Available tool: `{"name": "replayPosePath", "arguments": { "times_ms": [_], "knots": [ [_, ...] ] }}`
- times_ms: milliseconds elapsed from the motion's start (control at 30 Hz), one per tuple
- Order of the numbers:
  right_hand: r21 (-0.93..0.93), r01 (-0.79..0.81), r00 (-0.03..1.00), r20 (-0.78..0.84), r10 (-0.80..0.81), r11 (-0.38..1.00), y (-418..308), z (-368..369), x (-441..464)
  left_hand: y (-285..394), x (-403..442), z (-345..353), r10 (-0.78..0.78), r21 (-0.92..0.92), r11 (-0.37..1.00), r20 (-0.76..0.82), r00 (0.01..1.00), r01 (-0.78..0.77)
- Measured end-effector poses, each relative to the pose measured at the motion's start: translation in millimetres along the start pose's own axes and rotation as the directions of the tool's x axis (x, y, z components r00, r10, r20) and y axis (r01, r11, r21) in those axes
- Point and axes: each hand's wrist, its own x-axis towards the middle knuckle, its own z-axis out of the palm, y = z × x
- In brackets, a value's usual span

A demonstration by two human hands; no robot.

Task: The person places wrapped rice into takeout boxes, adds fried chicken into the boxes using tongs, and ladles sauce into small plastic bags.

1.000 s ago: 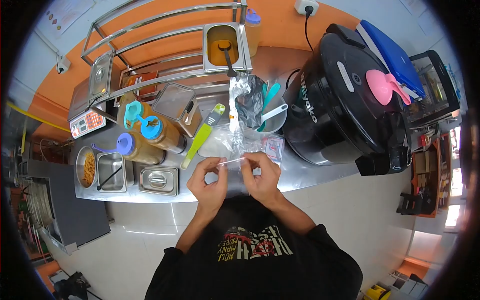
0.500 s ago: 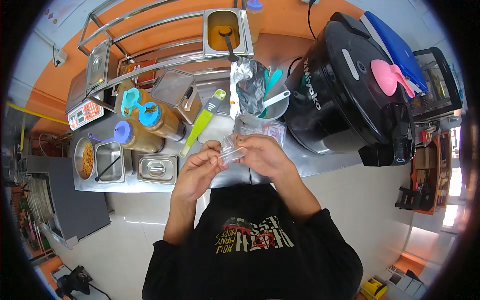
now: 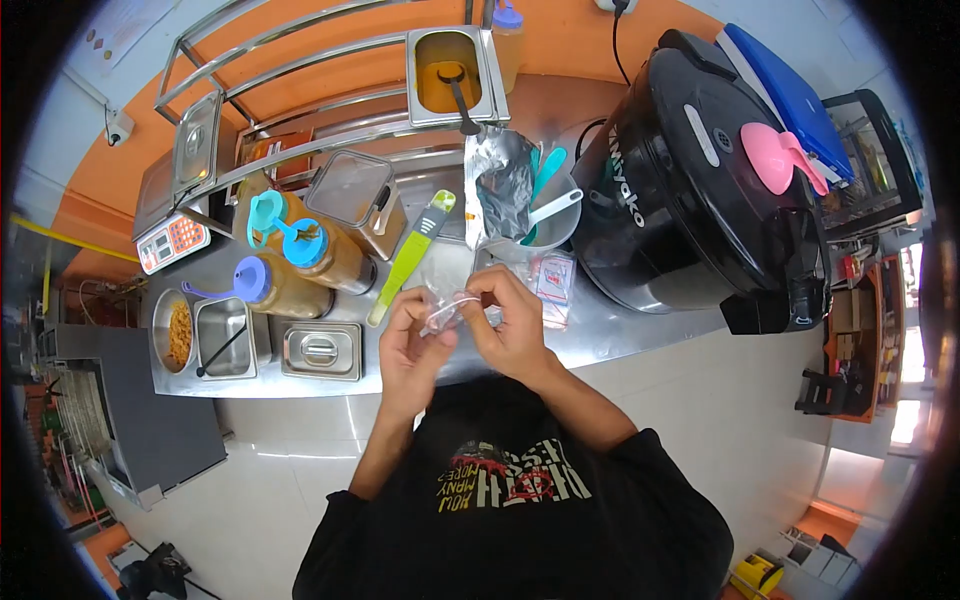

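Note:
A small clear plastic bag is pinched between my two hands, above the front edge of the steel counter. My left hand is closed on its left side, and my right hand grips the right side with thumb and fingers. The bag looks crumpled, and my fingers hide part of it. Just beyond my hands lie a green-handled tool and a pack of clear plastic bags with red print.
A large black Miyako rice cooker with a pink scoop stands right. An opened foil pouch leans by a tub of spoons. Left are jars, a lidded steel pan and a bowl of crumbs.
Both hands have shifted and turned around the bag, which is now more bunched up between the fingers. The whole view has moved slightly.

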Motion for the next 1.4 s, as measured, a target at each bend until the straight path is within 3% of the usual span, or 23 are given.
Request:
{"name": "replayPosePath", "arguments": {
  "times_ms": [33, 133, 167, 267, 367, 467, 567, 667, 767, 867, 900, 1000, 1033, 1067, 1133, 1233, 1267, 1400],
  "knots": [
    [-0.027, 0.006, 1.0, 0.021, -0.006, 1.0, -1.8, 0.7, 0.2, 1.3, 0.9, 5.4, 0.105, 0.124, 0.988, -0.06, 0.993, -0.097],
    [-0.076, 0.098, 0.993, 0.079, -0.092, 0.992, -8.6, 5.6, -1.7, -14.4, 10.8, -4.6, 0.206, 0.239, 0.957, -0.169, 0.964, -0.163],
    [-0.087, 0.143, 0.986, 0.094, -0.135, 0.986, -10.1, 7.3, -2.0, -18.4, 18.7, -2.6, 0.332, 0.299, 0.916, -0.189, 0.924, -0.268],
    [-0.177, 0.231, 0.973, 0.048, -0.226, 0.957, -7.3, 9.2, -2.8, -14.1, 25.4, 10.5, 0.351, 0.202, 0.934, -0.373, 0.859, -0.294],
    [-0.253, 0.249, 0.965, -0.021, -0.263, 0.935, -6.8, 9.9, 3.2, -22.1, 20.0, 4.8, 0.553, 0.528, 0.751, -0.173, 0.815, -0.398],
    [-0.239, 0.216, 0.973, -0.032, -0.23, 0.946, -2.9, 14.8, 12.1, -19.9, 20.9, 4.4, 0.612, 0.604, 0.67, -0.123, 0.781, -0.431],
    [-0.339, 0.243, 0.958, -0.06, -0.279, 0.909, 6.7, 22.4, 21.2, -19.9, 22.9, -0.7, 0.665, 0.679, 0.583, -0.084, 0.743, -0.445],
    [-0.382, 0.236, 0.957, -0.071, -0.282, 0.894, -0.4, 23.4, 28.2, -17.2, 30.5, -7.4, 0.668, 0.704, 0.581, -0.127, 0.733, -0.408],
    [-0.378, 0.334, 0.931, -0.011, -0.365, 0.863, 5.3, 29.1, 27.5, -16.2, 32.6, -9.4, 0.63, 0.661, 0.66, -0.227, 0.742, -0.358],
    [-0.279, 0.184, 0.975, -0.074, -0.212, 0.942, -1.9, 26.1, 31.8, -11.7, 30.9, -4.0, 0.614, 0.687, 0.636, -0.176, 0.77, -0.35],
    [-0.245, 0.14, 0.987, -0.045, -0.156, 0.959, -4.6, 22.2, 35.1, -14.8, 24.6, -8.2, 0.537, 0.742, 0.614, -0.143, 0.831, -0.269],
    [-0.181, 0.019, 0.995, 0.102, 0.0, 0.983, -15.2, 3.2, 56.2, 8.7, 27.6, 0.9, 0.583, 0.816, 0.465, 0.01, 0.812, -0.344],
    [-0.184, -0.012, 0.982, 0.181, 0.046, 0.983, -20.8, -3.2, 64.1, 13.0, 23.3, -4.8, 0.461, 0.807, 0.504, 0.05, 0.886, -0.308],
    [-0.189, -0.046, 0.962, 0.256, 0.095, 0.981, -25.1, -8.4, 70.7, 22.9, 24.8, -8.6, 0.409, 0.77, 0.52, 0.155, 0.899, -0.369],
    [-0.24, 0.007, 0.935, 0.346, 0.079, 0.971, -29.1, -15.0, 85.1, 42.8, 29.8, -16.6, 0.309, 0.679, 0.558, 0.364, 0.879, -0.477],
    [-0.259, 0.102, 0.884, 0.466, 0.032, 0.96, -24.6, -12.5, 91.4, 37.5, 41.1, -34.6, 0.178, 0.589, 0.619, 0.539, 0.823, -0.519],
    [-0.257, 0.139, 0.865, 0.502, 0.009, 0.956, -23.0, -11.0, 94.7, 34.8, 42.8, -39.7, 0.156, 0.578, 0.655, 0.527, 0.835, -0.487],
    [-0.264, 0.018, 0.743, 0.649, 0.163, 0.964, -30.3, -9.2, 103.2, 32.7, 40.6, -51.8, 0.083, 0.495, 0.786, 0.509, 0.857, -0.37]
  ]
}}
